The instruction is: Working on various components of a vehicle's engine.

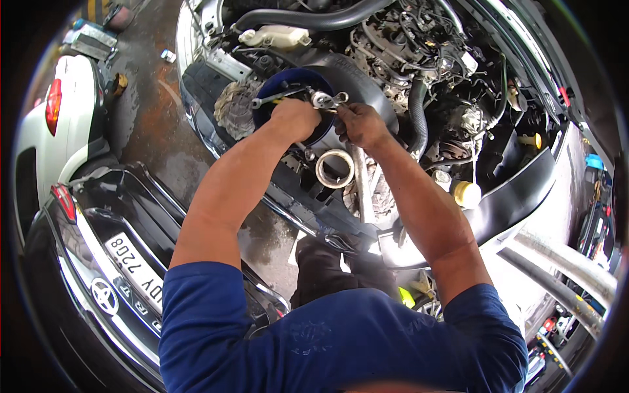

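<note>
My left hand (296,120) is closed over a blue bowl (267,120) that rests at the front of the open engine bay. Its fingers are mostly hidden, and what they hold cannot be made out. Beside it, my right hand (362,125) is closed at the bowl's right rim, its fingertips pinched by a small metal piece too hidden to name. An open-ended wrench (265,101) lies across the bowl. Between my hands and just beyond them are a round-headed metal tool (321,99) and a wrench's ring end (341,97).
A pale metal ring (321,171) and a metal bar (363,187) lie nearer me. Crumpled rag-like material (236,108) sits left of the bowl. The engine (400,49) and a corrugated hose (418,118) are to the right. A black car (98,229) stands close on my left.
</note>
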The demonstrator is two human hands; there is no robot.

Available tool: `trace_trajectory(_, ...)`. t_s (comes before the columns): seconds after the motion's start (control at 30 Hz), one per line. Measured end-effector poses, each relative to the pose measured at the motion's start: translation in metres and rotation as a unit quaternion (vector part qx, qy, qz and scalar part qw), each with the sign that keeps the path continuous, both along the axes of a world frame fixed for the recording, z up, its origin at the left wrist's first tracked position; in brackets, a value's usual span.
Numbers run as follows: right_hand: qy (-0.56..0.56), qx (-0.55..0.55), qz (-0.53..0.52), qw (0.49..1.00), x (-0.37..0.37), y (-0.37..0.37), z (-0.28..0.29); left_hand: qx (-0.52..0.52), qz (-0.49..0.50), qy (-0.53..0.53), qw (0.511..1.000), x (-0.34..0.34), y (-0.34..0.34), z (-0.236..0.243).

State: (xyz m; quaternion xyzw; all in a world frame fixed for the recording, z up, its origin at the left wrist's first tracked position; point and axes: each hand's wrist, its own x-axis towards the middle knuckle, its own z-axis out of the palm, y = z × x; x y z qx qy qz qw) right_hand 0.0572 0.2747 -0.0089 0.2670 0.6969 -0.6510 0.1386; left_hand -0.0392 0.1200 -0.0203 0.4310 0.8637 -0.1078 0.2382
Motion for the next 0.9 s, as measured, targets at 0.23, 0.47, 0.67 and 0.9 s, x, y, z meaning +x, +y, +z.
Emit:
trace_trajectory(0.23,0.012,0.032,0.008,0.999,0.007,0.007,-0.008,0.054,-0.104,-0.002,0.993,-0.003,-0.008,0.008)
trace_trajectory(0.47,0.023,0.095,0.053,0.994,0.006,0.012,-0.001,0.221,-0.231,-0.008,0.947,0.0,-0.039,0.026)
trace_trajectory(0.67,0.06,0.122,0.073,0.988,0.006,0.006,0.005,0.338,-0.158,0.029,0.927,0.022,-0.07,0.033)
trace_trajectory(0.9,0.243,0.444,0.136,0.852,0.007,-0.002,0.006,0.348,-0.151,0.037,0.925,0.036,-0.069,0.039)
